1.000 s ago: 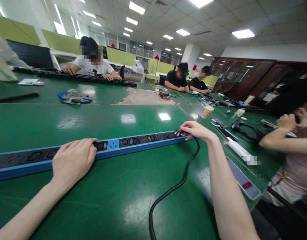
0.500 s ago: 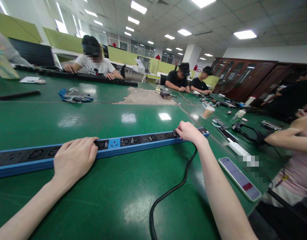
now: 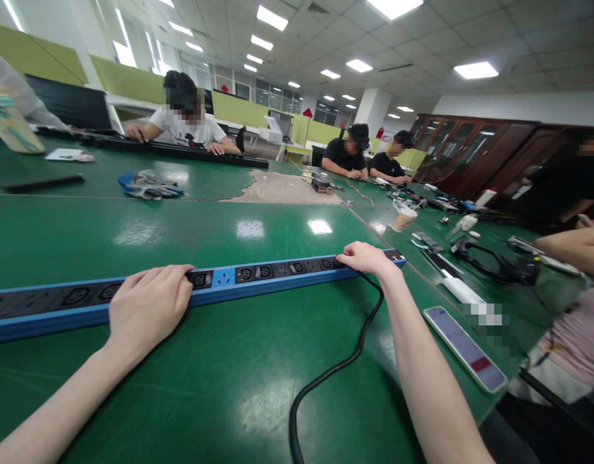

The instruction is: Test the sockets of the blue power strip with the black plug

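A long blue power strip (image 3: pixel 277 277) with black sockets and one blue socket lies across the green table. My left hand (image 3: pixel 151 303) is wrapped over the strip, just left of the blue socket. Near the strip's right end, my right hand (image 3: pixel 362 258) is closed around the plug end of a black cable, low over the sockets; the plug itself is mostly hidden by the fingers. From under that hand the black cable (image 3: pixel 343 365) curves down toward the bottom edge of the view.
A phone (image 3: pixel 465 348) lies right of my right forearm. Beyond are a headset (image 3: pixel 495 261), a plastic cup (image 3: pixel 404 218), gloves (image 3: pixel 149 185) and a black bar (image 3: pixel 43 183). Several people sit around the table (image 3: pixel 191 232); one person's arm is at the right edge.
My right hand has moved slightly down onto the strip, and the plug that showed beside its fingers is now mostly covered. The neighbouring person's arm at right has drawn back.
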